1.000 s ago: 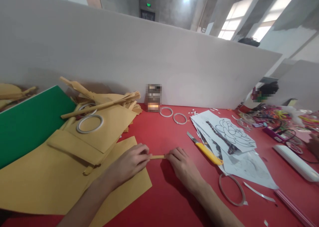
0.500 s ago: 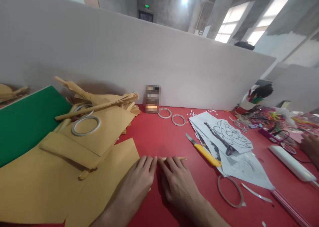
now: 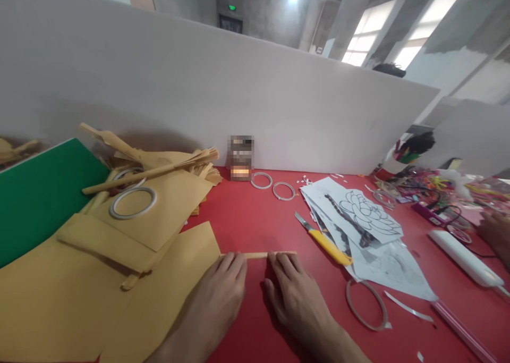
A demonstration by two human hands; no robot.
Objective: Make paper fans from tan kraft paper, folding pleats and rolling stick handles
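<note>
Step in hand looks like pressing or rolling thin tan paper stick (image 3: pixel 256 255) against red bench (image 3: pixel 251 219). Stick lies crosswise in front of person, left end near edge of brown paper sheet (image 3: pixel 195 251). Left hand (image 3: pixel 225 294) palm down, open, fingers together on stick's left part; thumb hidden. Right hand (image 3: pixel 298 291) open, flatter, fingertips over right part, thumb apart from stick. Bare stretch shows between hands. Next move calls for even pressure both sides, stick kept straight. Yellow knife (image 3: pixel 330 247) right, untouched.
</note>
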